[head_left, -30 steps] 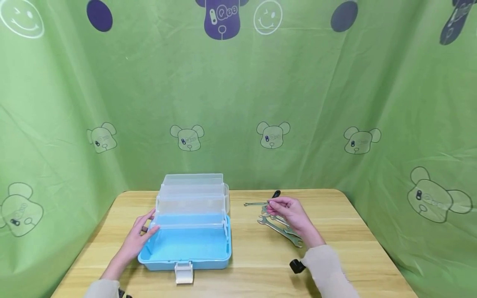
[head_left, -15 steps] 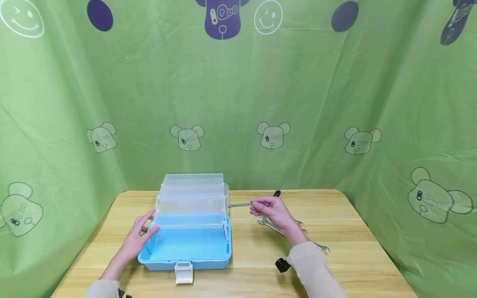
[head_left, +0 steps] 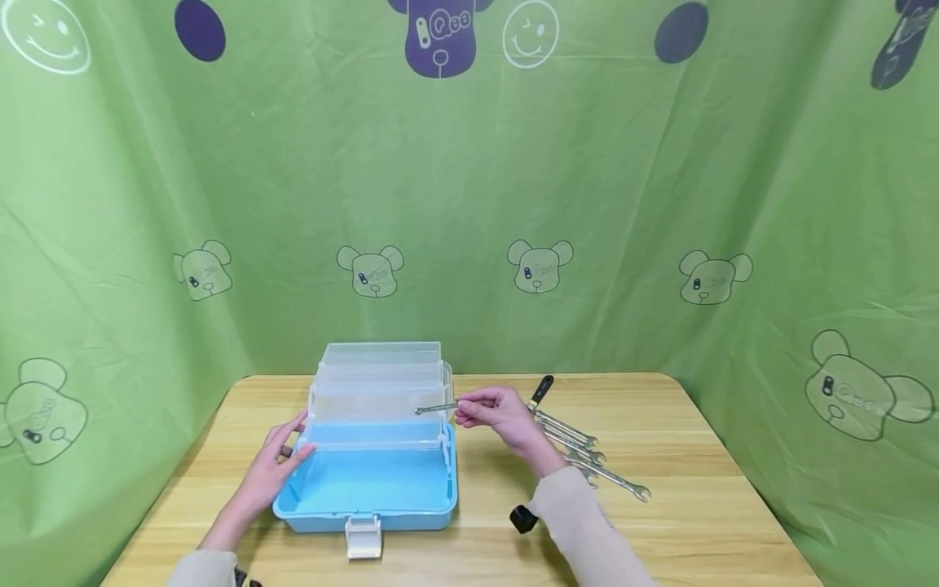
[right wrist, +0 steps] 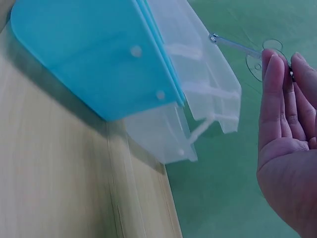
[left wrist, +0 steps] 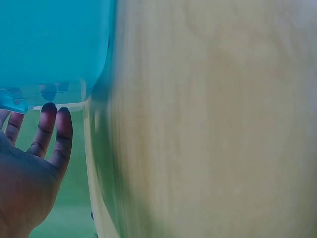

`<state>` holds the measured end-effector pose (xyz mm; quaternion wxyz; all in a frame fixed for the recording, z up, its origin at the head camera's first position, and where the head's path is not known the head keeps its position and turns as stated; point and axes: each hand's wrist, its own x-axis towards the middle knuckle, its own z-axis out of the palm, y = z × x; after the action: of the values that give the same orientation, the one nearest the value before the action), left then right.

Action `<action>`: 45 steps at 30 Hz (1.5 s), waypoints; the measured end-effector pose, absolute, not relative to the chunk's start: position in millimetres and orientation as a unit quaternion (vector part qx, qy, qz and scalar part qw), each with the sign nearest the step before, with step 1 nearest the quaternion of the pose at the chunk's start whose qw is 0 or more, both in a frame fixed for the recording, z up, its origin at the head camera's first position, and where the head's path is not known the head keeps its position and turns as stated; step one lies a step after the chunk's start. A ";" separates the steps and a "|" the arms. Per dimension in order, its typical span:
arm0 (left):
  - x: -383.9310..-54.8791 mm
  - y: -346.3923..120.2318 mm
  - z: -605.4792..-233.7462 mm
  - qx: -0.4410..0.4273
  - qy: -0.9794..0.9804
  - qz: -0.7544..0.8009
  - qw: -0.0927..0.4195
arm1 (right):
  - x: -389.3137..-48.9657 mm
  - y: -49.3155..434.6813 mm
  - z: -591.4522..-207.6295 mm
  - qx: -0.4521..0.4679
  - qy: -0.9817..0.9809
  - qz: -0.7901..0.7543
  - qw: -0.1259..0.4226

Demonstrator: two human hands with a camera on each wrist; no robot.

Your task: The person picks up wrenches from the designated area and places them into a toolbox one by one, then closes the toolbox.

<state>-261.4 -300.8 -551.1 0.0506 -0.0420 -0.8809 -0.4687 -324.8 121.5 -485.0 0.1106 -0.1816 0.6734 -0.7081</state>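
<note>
My right hand (head_left: 506,417) pinches one end of a small silver wrench (head_left: 434,408) between thumb and fingers. In the head view the wrench points left and overlaps the right part of the clear trays (head_left: 377,405) of an opened blue toolbox (head_left: 411,520). The right wrist view shows the wrench's free end (right wrist: 233,44) raised beside those trays. At the toolbox's left side rests my left hand (head_left: 266,474), thumb near the lowest tray's corner and fingers along the outer side. Its extended fingers (left wrist: 62,136) have their tips right at the tray's edge in the left wrist view.
Several silver wrenches (head_left: 612,478) lie in a loose pile on the wooden table (head_left: 697,522), right of my right forearm. A black-handled tool (head_left: 543,390) lies at the pile's back. The toolbox's white latch (head_left: 363,538) hangs down in front. Green cloth (head_left: 469,326) surrounds the table.
My right hand has carried the wrench leftward from the pile to the toolbox trays, uncovering more of the wrenches and the black handle. The left hand has stayed in place.
</note>
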 end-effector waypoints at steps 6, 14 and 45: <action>-260.8 -301.1 -551.5 -0.035 -0.883 -0.466 0.044 | -327.0 98.6 -486.1 -0.189 0.678 -0.699 0.128; -262.6 -301.5 -551.1 -0.037 -0.880 -0.472 0.049 | -331.1 72.8 -488.1 -0.175 0.692 -0.689 0.129; -263.0 -302.2 -552.4 -0.037 -0.882 -0.468 0.046 | -334.3 24.0 -478.6 -0.200 0.824 -0.520 0.099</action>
<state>-263.0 -302.2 -552.4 0.0463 -0.0370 -0.8818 -0.4679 -334.3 24.0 -478.6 0.0988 -0.2004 0.8242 -0.5203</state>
